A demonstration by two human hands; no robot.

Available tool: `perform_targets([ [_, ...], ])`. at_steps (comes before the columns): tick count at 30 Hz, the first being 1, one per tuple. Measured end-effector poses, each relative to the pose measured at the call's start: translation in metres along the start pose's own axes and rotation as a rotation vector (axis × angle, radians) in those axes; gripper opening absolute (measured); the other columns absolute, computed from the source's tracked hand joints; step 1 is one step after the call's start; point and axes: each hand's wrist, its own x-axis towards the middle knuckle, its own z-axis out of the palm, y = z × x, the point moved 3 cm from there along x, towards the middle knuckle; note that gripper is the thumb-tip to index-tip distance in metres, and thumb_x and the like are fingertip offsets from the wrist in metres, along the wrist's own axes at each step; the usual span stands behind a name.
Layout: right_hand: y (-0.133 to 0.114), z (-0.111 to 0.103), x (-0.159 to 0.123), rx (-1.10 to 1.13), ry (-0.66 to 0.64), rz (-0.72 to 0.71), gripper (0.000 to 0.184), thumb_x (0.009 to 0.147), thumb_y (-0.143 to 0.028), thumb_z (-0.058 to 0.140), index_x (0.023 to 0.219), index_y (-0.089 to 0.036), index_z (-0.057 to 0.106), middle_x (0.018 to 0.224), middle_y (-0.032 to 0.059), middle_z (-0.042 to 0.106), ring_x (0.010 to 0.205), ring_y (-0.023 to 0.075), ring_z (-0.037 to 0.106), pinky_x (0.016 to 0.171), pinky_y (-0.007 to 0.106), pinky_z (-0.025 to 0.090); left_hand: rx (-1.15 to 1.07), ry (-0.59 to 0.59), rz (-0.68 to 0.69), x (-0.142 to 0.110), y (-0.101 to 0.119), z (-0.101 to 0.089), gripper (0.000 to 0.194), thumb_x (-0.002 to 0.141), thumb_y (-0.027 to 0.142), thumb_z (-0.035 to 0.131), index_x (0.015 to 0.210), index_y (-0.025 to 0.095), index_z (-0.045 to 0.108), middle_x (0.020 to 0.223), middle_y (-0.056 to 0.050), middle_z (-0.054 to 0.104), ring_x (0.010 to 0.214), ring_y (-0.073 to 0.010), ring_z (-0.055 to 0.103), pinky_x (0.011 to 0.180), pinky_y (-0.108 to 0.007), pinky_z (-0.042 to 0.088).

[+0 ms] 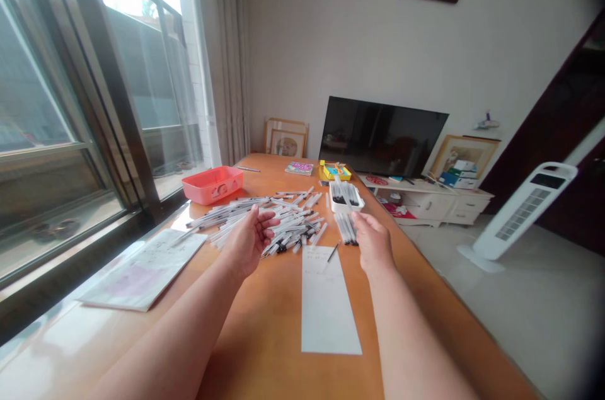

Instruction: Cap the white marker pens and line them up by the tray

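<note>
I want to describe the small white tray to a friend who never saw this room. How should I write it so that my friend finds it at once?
Find the black television, then the long orange table in front of it. Near the table's far end, right of the big loose pile of white pens, sits a small white tray. It stands just beyond the right hand, and unlike the loose pens, its pens sit gathered inside it.

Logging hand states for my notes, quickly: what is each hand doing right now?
Left hand: open, palm up, empty.
Right hand: at a row of white pens, cannot tell if holding them.

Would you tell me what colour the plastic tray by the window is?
The plastic tray is coral pink, as the head view shows.
</note>
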Motion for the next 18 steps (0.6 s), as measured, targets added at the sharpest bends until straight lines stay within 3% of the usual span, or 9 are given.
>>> perform_targets([
  [2,0.011,-0.018,0.013,-0.004,0.161,0.037,0.045,0.071,-0.047,0.077,0.099,-0.013,0.075,0.088,0.0073,0.076,0.079,0.0205,0.067,0.066,0.027,0.050,0.025,0.017,0.001,-0.001,0.000,0.000,0.036,0.095,0.046,0.060,0.098,0.012,0.071,0.087,-0.009,0.072,0.055,-0.0088,0.057,0.049,-0.020,0.043],
  [4,0.022,-0.031,0.021,-0.140,0.241,0.053,0.039,0.071,-0.044,0.074,0.095,-0.014,0.076,0.087,0.0080,0.076,0.078,0.0214,0.067,0.065,0.027,0.050,0.045,0.027,0.012,-0.002,0.002,0.001,0.036,0.094,0.046,0.061,0.097,0.012,0.071,0.087,-0.009,0.072,0.056,-0.0086,0.056,0.049,-0.019,0.043],
  [11,0.035,-0.043,0.025,-0.805,0.223,0.138,0.024,0.080,-0.043,0.060,0.085,-0.026,0.077,0.089,0.0065,0.077,0.076,0.0260,0.067,0.062,0.032,0.044,0.094,0.024,0.052,-0.001,0.002,-0.002,0.038,0.089,0.047,0.067,0.102,0.012,0.071,0.092,-0.010,0.072,0.060,-0.0092,0.056,0.053,-0.020,0.046],
  [18,0.031,-0.039,0.028,-1.050,0.192,0.164,0.028,0.086,-0.042,0.054,0.094,-0.032,0.078,0.105,0.0075,0.076,0.093,0.0302,0.068,0.073,0.037,0.045,0.094,0.017,0.050,0.003,0.000,-0.004,0.037,0.088,0.047,0.069,0.102,0.012,0.071,0.093,-0.011,0.072,0.060,-0.0093,0.056,0.052,-0.019,0.045],
])
